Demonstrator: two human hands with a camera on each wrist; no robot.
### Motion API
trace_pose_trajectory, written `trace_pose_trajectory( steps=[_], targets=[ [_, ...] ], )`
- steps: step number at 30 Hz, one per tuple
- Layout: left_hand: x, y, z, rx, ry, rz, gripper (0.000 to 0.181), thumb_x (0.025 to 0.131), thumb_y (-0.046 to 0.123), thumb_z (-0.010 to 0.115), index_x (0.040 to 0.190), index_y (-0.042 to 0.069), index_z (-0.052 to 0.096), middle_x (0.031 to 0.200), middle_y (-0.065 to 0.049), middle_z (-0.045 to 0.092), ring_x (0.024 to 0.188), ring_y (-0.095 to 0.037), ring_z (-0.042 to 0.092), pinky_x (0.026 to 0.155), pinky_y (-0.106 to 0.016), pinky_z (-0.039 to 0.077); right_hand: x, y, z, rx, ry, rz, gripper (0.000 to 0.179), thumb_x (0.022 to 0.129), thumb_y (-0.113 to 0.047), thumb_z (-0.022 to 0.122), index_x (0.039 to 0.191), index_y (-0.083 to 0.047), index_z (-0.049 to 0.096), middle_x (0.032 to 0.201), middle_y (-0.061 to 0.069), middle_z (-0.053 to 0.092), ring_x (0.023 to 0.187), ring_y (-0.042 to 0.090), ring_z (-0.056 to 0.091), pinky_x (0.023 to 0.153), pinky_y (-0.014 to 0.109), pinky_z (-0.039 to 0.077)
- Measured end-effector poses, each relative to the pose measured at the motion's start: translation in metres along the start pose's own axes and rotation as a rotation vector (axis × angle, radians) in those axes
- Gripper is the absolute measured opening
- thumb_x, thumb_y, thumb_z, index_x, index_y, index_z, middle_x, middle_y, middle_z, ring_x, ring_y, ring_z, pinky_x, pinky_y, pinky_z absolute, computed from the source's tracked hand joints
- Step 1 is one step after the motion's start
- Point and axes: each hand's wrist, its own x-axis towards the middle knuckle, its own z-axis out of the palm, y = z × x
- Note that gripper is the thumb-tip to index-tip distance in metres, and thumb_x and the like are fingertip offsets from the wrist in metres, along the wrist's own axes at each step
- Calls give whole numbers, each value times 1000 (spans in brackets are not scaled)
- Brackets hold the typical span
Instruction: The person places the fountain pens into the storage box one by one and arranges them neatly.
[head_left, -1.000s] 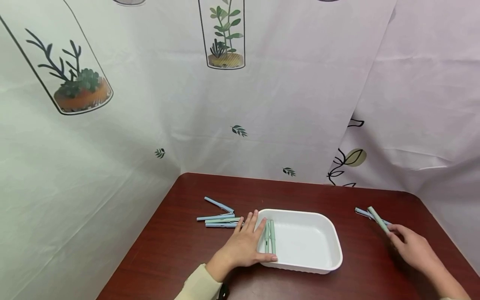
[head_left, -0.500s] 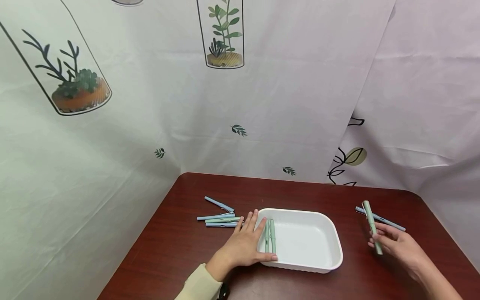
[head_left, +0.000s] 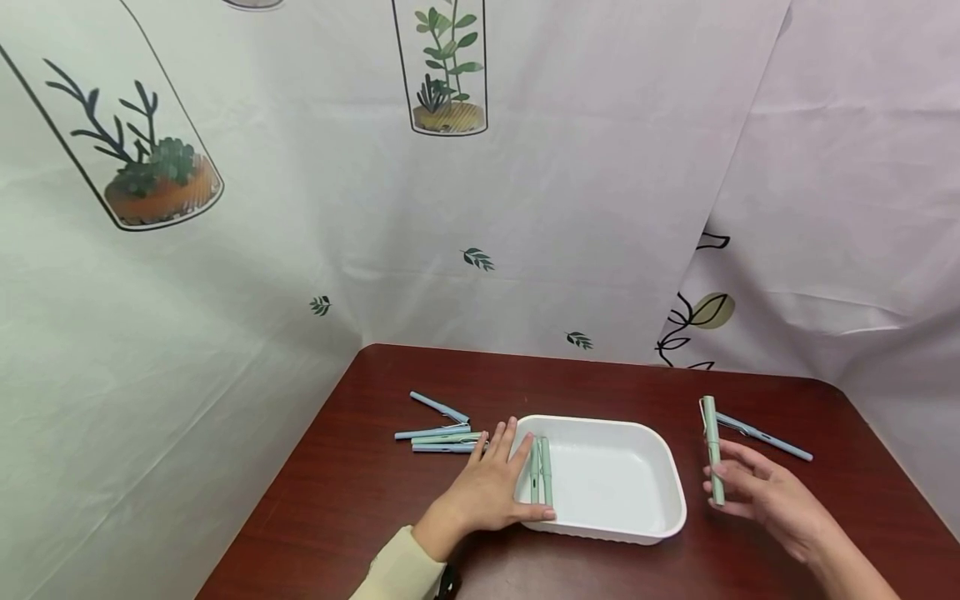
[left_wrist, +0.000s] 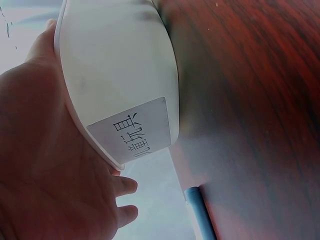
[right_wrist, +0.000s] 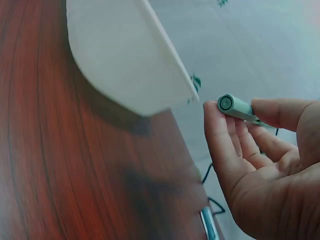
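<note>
A white plastic tray point(head_left: 609, 483) sits on the dark red table, with two pale green pens point(head_left: 540, 472) lying side by side at its left end. My left hand point(head_left: 501, 473) rests flat against the tray's left wall, fingers straight and thumb along the front rim; the left wrist view shows the palm point(left_wrist: 50, 165) against the labelled tray wall point(left_wrist: 120, 65). Right of the tray, my right hand point(head_left: 731, 485) pinches a pale green pen point(head_left: 712, 450) held above the table, pointing away from me. The right wrist view shows that pen's round end point(right_wrist: 234, 106) between thumb and fingers.
Several blue and green pens point(head_left: 441, 435) lie on the table left of the tray. One blue pen point(head_left: 761, 436) lies beyond my right hand. Printed curtain walls close in the table at the back and both sides.
My right hand has lifted the green pen off the blue pen at the far right and carried it leftward toward the tray, turning it more upright. The left hand has stayed still.
</note>
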Motion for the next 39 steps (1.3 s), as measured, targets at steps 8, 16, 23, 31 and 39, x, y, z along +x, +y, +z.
trace_pose_trajectory(
  steps=[8,16,23,31,39],
  targets=[
    [0,0,1,-9,3,-4,110,83,80,57,162,13,24,169,-17,9,156,-34,13,123,-56,14,4,-2,21,-35,-27,5,40,107,-4,46,122,-38,62,109,-4,71,100,14,71,83,37,60],
    [1,-1,2,-6,2,-3,111,83,83,55,163,13,23,169,-17,8,156,-34,12,123,-56,14,7,-8,42,-88,-15,65,31,105,-9,53,128,-28,57,108,0,71,101,14,70,84,40,60],
    [1,-1,2,-1,-2,-6,111,83,83,55,163,13,23,170,-16,7,156,-33,11,124,-55,14,13,-10,57,-155,32,155,56,103,-14,58,148,8,33,108,-1,70,98,11,69,82,38,60],
    [1,-1,1,8,-6,-10,110,83,84,53,163,14,23,170,-15,6,156,-33,11,124,-55,14,19,-11,70,-215,32,182,71,101,-16,60,150,17,19,108,0,67,95,9,66,80,35,60],
    [0,1,-2,-2,-9,-16,110,82,83,55,162,13,24,170,-14,6,156,-33,12,124,-55,14,23,-9,80,-215,-2,182,69,101,-14,58,148,20,20,109,4,65,97,10,65,82,36,60]
  ],
)
